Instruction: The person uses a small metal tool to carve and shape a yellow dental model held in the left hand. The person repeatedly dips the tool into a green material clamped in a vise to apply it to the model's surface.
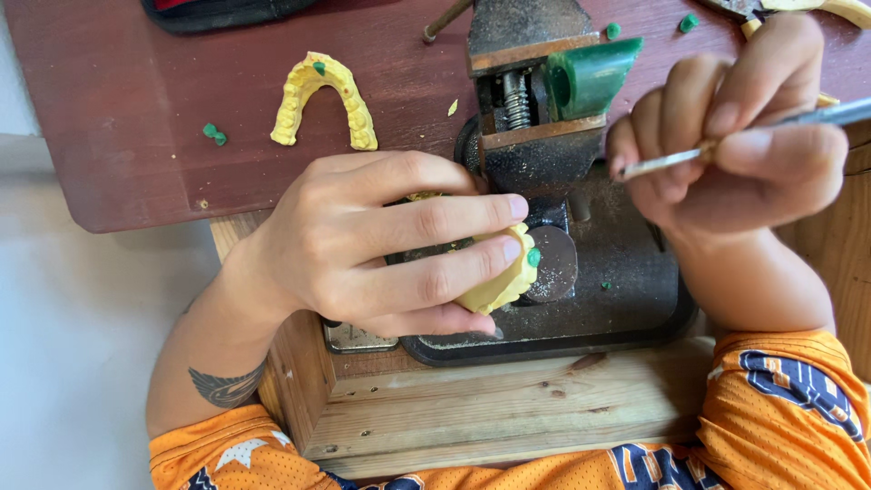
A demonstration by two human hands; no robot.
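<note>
Head view: your left hand (363, 245) was closed around a yellow dental cast (504, 277), fingers wrapped over it, just above the dark tray (635, 313) under the bench vise (535, 100). The tray held dust and green specks. Your right hand (735, 136) pinched a thin metal tool (671, 161). The vise gripped a green wax block (590, 77). A second cast (322, 95), possibly an upper arch, lay on the red table (136, 109).
</note>
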